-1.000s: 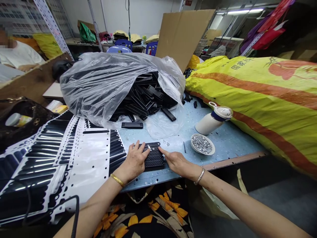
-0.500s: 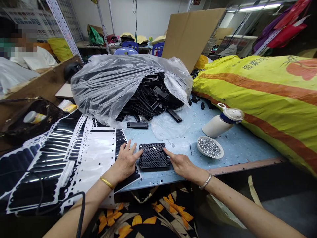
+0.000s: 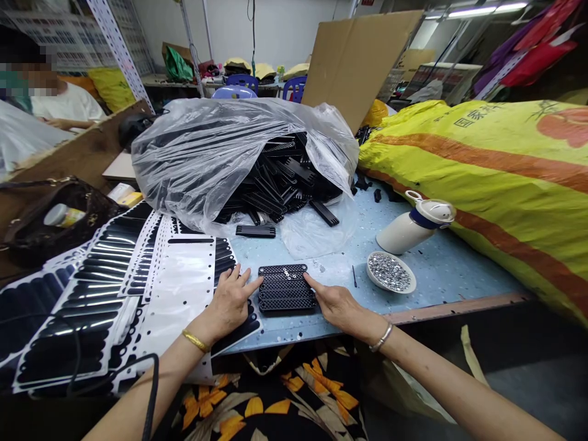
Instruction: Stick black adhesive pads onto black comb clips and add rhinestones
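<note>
A row of black textured plastic strips [image 3: 285,294] lies side by side on the blue table in front of me, with several small shiny round pieces [image 3: 288,273] on the strips' upper part. My left hand [image 3: 231,301] is open beside the row, fingers spread, its index fingertip at the left ends. On the other side, my right hand [image 3: 340,306] has its index finger stretched to the right ends; its lower fingers are partly hidden. Neither hand grips anything visible. A white bowl [image 3: 372,283] of small shiny silver pieces stands right of my right hand.
A clear plastic bag [image 3: 193,159] spills black strips behind the row. Sheets with black strip-shaped stickers [image 3: 68,331] cover the left side. A white bottle [image 3: 397,233] lies tilted near a large yellow sack [image 3: 496,165]. A thin black stick [image 3: 354,276] lies near the bowl. Another person [image 3: 68,101] sits far left.
My left hand has shifted very slightly down and left, its fingers still spread. The right hand and the row of strips stay almost in place.
</note>
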A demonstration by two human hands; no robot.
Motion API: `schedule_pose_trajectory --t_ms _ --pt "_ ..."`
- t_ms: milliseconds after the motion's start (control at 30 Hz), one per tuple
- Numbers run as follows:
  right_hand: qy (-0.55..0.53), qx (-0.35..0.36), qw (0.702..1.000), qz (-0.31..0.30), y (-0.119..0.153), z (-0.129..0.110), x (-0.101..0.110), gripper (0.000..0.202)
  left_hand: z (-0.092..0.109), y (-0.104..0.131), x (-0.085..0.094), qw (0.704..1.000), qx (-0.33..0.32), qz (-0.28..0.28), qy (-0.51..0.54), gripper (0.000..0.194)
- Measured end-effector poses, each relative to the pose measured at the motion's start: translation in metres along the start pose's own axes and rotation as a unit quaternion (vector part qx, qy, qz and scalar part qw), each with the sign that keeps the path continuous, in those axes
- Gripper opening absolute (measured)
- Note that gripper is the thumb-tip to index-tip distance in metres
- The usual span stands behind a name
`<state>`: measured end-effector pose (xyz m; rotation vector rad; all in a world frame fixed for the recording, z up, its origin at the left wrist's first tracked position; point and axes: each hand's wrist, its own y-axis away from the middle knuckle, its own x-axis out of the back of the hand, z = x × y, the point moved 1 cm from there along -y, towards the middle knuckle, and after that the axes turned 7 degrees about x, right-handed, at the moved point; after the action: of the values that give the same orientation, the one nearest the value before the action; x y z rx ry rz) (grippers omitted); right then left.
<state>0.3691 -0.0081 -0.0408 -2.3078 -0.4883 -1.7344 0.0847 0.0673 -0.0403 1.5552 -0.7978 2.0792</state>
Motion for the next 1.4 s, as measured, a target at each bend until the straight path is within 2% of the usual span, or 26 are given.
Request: schedule_pose_trajectory --t_ms 267,433,800,1033,1167,1267,1400 --pt "0.013 0.011 1.000 0.011 0.000 -0.001 -0.002 0.061 0.001 -0.001 0.000 1.000 0.003 -0.014 -0.017 0.069" --pt "0.026 0.018 0.999 0.012 0.001 -0.001 -0.002 0.061 0.001 0.002 0.001 0.999 0.004 0.002 -0.033 0.067" --pt "0.013 0.026 0.998 0.057 0.001 0.005 -0.012 0.060 0.007 0.008 -0.007 0.998 0.020 -0.013 -0.053 0.075" --pt "0.024 0.025 0.998 0.051 0.001 0.004 -0.009 0.061 0.005 0.002 0.001 0.997 0.041 -0.039 0.054 0.061" --pt "0.029 0.031 0.998 0.047 -0.002 0.003 -0.006 0.060 0.000 -0.001 0.000 0.993 0.044 -0.038 0.102 0.057" --pt "0.015 0.034 0.997 0.064 -0.003 0.004 -0.006 0.059 0.001 -0.001 0.002 0.996 0.036 -0.039 0.070 0.061" --pt "-0.004 0.070 0.991 0.112 0.005 0.023 -0.017 0.054 0.017 -0.004 0.021 0.998 0.006 -0.056 0.001 0.055"
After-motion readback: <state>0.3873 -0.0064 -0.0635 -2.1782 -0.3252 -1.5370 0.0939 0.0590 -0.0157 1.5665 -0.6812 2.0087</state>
